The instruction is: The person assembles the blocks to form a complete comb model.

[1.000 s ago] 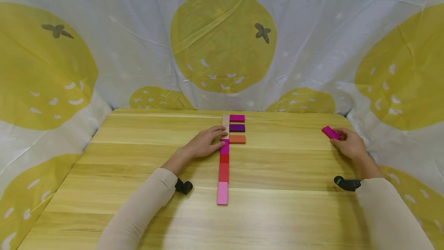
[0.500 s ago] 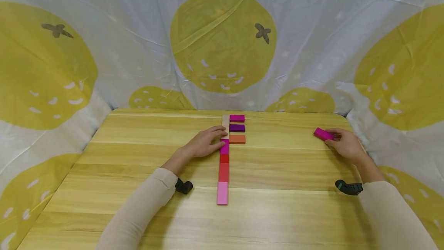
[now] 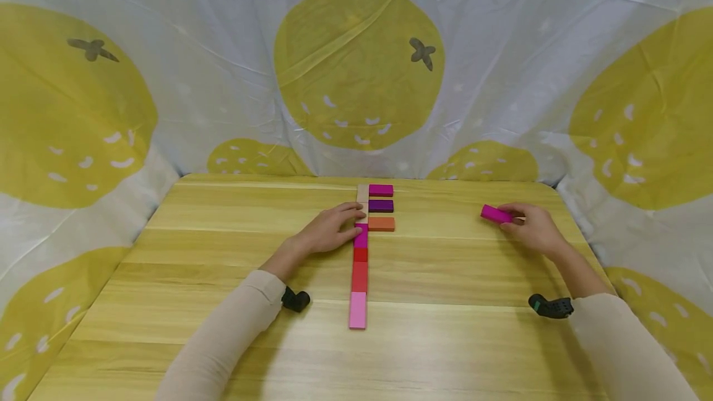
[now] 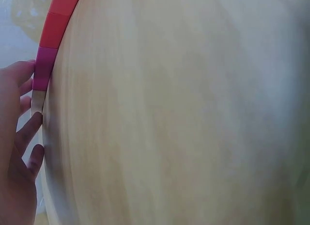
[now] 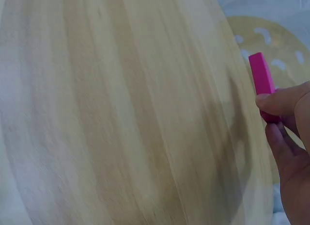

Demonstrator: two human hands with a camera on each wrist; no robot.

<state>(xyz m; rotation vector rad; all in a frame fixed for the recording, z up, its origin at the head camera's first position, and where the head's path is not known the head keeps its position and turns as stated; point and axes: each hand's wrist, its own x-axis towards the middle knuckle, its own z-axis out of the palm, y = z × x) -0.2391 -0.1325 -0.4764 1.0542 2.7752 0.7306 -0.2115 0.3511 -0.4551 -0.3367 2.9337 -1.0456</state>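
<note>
A column of flat blocks runs down the middle of the table: pale wood at the far end, then magenta, red and pink. My left hand rests against the column's left side, fingers loosely extended, touching the pale and magenta blocks. On the right, my right hand pinches a loose magenta block between thumb and fingers. In the right wrist view this block is held above the table, its lower end covered by the thumb.
Right of the column's far end, a magenta block, a purple block and an orange block lie crosswise against it. Bare wooden tabletop separates the column from my right hand. A patterned cloth hangs behind the table.
My right hand has moved left with the magenta block, which has turned from slanting to nearly level. The left hand and the laid blocks stay where they were.
</note>
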